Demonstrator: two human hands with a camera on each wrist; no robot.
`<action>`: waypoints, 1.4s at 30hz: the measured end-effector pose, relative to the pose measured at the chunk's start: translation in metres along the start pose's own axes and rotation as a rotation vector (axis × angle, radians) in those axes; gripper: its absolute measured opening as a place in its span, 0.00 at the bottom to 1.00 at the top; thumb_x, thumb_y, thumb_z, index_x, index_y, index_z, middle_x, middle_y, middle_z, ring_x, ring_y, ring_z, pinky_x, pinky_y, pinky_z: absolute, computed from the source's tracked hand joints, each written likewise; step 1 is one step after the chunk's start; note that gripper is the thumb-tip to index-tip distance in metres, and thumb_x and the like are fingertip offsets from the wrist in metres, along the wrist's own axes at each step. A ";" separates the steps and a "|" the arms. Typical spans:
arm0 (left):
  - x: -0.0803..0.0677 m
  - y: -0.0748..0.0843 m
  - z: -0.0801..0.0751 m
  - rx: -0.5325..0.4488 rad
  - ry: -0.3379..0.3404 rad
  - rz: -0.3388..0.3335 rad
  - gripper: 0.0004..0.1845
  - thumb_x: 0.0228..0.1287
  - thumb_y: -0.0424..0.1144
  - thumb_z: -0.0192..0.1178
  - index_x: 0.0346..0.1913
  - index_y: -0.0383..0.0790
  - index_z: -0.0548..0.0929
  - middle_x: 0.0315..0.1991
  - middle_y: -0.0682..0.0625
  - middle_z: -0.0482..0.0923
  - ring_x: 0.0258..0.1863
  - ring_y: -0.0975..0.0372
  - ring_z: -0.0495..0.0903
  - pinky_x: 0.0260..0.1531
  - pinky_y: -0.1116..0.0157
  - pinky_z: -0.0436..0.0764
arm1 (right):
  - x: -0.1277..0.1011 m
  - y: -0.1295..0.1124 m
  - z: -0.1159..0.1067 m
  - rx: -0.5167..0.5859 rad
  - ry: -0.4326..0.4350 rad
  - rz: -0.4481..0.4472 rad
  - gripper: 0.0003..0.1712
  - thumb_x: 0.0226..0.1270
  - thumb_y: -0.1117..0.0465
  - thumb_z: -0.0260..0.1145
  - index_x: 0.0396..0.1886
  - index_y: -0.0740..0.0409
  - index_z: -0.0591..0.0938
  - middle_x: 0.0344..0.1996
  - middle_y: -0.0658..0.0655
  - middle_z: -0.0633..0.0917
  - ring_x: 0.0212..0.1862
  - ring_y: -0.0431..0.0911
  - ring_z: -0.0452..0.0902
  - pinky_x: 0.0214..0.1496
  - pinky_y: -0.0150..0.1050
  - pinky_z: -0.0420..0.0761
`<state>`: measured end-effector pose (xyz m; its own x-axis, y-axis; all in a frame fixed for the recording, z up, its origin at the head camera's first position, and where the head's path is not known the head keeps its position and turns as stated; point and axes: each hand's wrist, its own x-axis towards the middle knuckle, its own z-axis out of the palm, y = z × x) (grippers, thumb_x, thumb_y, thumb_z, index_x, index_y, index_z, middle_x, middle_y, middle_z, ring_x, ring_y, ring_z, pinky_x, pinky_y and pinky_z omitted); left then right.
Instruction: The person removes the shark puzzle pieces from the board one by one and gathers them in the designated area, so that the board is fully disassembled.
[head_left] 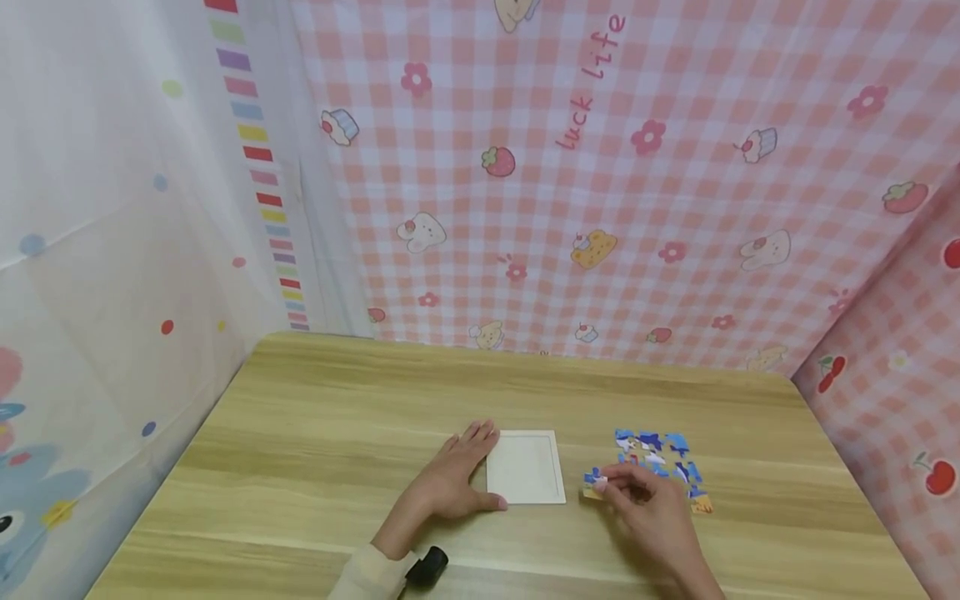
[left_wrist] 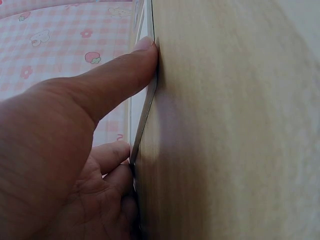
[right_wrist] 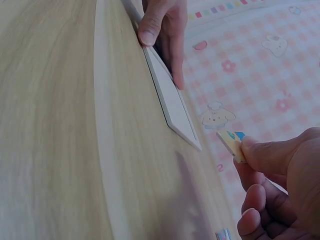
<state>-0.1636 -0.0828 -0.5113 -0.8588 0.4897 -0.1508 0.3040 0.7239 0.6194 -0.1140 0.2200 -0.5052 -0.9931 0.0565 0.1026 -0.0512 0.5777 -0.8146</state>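
A square white puzzle tray [head_left: 524, 467] with a raised border lies flat on the table. My left hand [head_left: 452, 479] steadies it from the left, fingers straight by the upper left corner and thumb [left_wrist: 120, 70] on the near edge. Between thumb and fingertips, my right hand [head_left: 648, 504] pinches a jigsaw piece [head_left: 594, 481] with blue, white and yellow print. That piece [right_wrist: 232, 145] is up off the table, to the right of the tray. More jigsaw pieces [head_left: 652, 442] are spread just beyond the right hand, which partly covers them.
The wood-grain table [head_left: 300, 467] extends to both sides and behind the tray. A pink checked cloth [head_left: 540, 208] hangs along its back edge, with a white printed cloth [head_left: 135, 250] on the left. A black wrist camera [head_left: 427, 568] sits at the left sleeve.
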 end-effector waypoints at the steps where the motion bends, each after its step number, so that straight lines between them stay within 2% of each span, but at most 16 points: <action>1: 0.000 0.000 0.000 0.001 -0.001 -0.001 0.55 0.61 0.57 0.71 0.82 0.40 0.53 0.85 0.48 0.44 0.85 0.52 0.41 0.84 0.47 0.43 | 0.000 0.001 -0.002 0.002 0.003 -0.008 0.06 0.60 0.61 0.77 0.37 0.50 0.89 0.28 0.47 0.89 0.30 0.33 0.80 0.34 0.27 0.83; 7: 0.000 0.001 -0.001 -0.004 -0.003 -0.006 0.55 0.61 0.56 0.72 0.82 0.40 0.53 0.85 0.48 0.45 0.85 0.52 0.41 0.84 0.47 0.43 | -0.003 0.008 -0.012 -0.013 0.007 -0.003 0.06 0.60 0.62 0.77 0.36 0.51 0.88 0.27 0.48 0.88 0.29 0.33 0.79 0.32 0.28 0.82; 15: -0.002 0.002 -0.001 -0.022 -0.007 0.009 0.55 0.61 0.56 0.72 0.82 0.38 0.53 0.85 0.46 0.45 0.85 0.51 0.41 0.84 0.46 0.43 | -0.005 0.022 -0.029 -0.095 0.039 0.016 0.07 0.62 0.61 0.77 0.38 0.51 0.88 0.29 0.48 0.89 0.30 0.32 0.79 0.33 0.27 0.81; 24: 0.000 0.000 -0.001 0.000 -0.003 0.017 0.55 0.61 0.57 0.71 0.82 0.38 0.53 0.85 0.46 0.45 0.85 0.51 0.42 0.84 0.46 0.44 | -0.006 0.036 -0.036 -0.176 0.112 -0.103 0.06 0.59 0.64 0.78 0.34 0.50 0.89 0.24 0.45 0.87 0.25 0.29 0.75 0.26 0.25 0.77; 33: 0.000 0.001 -0.001 -0.015 0.001 0.016 0.55 0.61 0.56 0.72 0.82 0.38 0.54 0.85 0.46 0.45 0.85 0.51 0.42 0.84 0.46 0.44 | 0.002 0.039 -0.029 -0.308 0.189 -0.203 0.07 0.55 0.64 0.80 0.34 0.52 0.90 0.23 0.42 0.81 0.26 0.29 0.68 0.27 0.25 0.70; 42: 0.000 0.001 -0.001 -0.017 -0.003 0.014 0.55 0.61 0.56 0.72 0.82 0.38 0.53 0.85 0.47 0.45 0.85 0.51 0.41 0.84 0.46 0.44 | 0.005 0.037 -0.029 -0.403 0.128 -0.180 0.05 0.58 0.61 0.79 0.34 0.53 0.91 0.23 0.44 0.78 0.27 0.32 0.65 0.28 0.29 0.67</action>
<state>-0.1639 -0.0828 -0.5101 -0.8535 0.5007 -0.1442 0.3086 0.7088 0.6343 -0.1182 0.2647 -0.5182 -0.9498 0.0122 0.3125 -0.1512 0.8568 -0.4930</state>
